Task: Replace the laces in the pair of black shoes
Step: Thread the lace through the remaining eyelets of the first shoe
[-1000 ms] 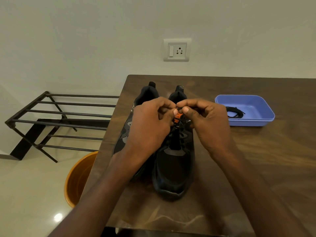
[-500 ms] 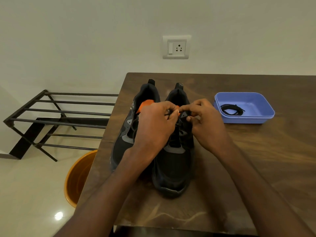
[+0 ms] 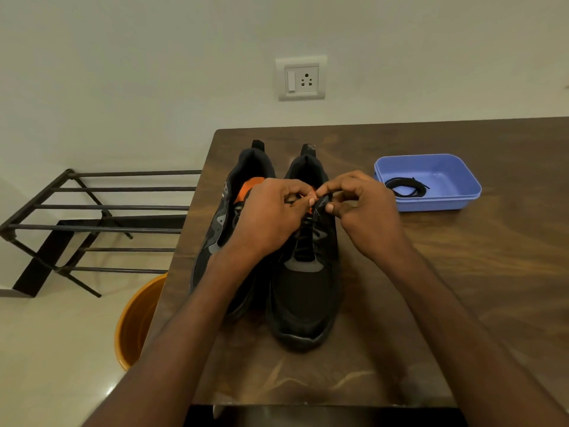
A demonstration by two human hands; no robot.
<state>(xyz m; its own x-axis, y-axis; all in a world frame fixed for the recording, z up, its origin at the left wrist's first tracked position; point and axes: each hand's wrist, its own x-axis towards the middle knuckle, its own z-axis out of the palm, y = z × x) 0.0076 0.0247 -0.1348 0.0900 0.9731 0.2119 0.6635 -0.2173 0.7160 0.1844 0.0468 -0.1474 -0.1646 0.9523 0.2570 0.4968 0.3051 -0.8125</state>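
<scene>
Shoes: the pair of black shoes [image 3: 304,272] stands side by side on the surface [image 3: 462,272], toes toward the person.
Lace: thin, limp, light; take it near its tip.
Left hand [image 3: 268,217]: grip pinching the lace [image 3: 308,229] at the top eyelets.
Right hand [image 3: 366,211]: grip likewise pinching it.
Spare lace [image 3: 406,188]: coiled in the blue tray [image 3: 446,201].

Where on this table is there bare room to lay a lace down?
Bare wood lies right of the right shoe, in front of the blue tray, and behind the tray toward the wall. It is crowded where both hands work at the shoe's top, and the left shoe sits near the table's left edge.
</scene>
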